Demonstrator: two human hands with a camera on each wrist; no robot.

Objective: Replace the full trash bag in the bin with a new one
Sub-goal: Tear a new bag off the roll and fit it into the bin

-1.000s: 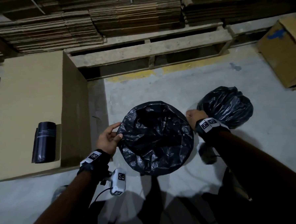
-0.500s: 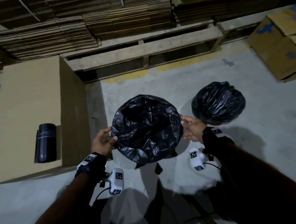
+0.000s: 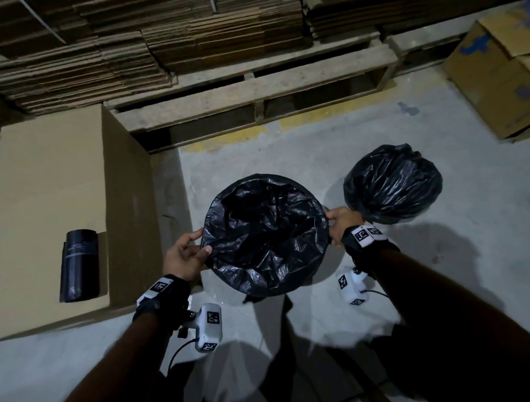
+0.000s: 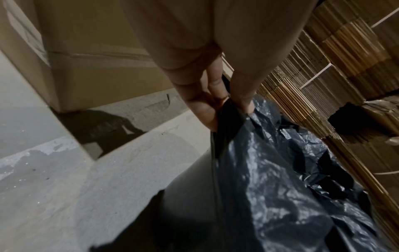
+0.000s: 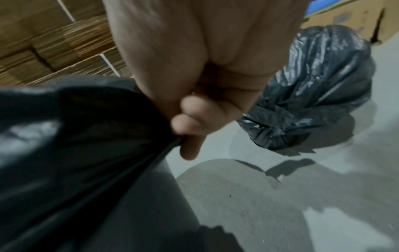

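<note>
Both hands' fingers pinched crinkly glossy black liner (image 3: 265, 231) between them: left hand (image 3: 184, 259), right hand (image 3: 340, 223). Knotted full bag (image 3: 391, 183) sat beyond right fingers (image 5: 185, 117); no legible writing.

Ahead of you a wooden pallet (image 3: 252, 97) carries stacks of flattened cardboard (image 3: 145, 44) on the grey concrete floor (image 3: 445, 268). To your left sits a large closed cardboard box (image 3: 48, 187). At far right you have an open cardboard box (image 3: 496, 78) with blue marks, and a yellow painted line (image 3: 230, 141) runs along the pallet's foot.
</note>
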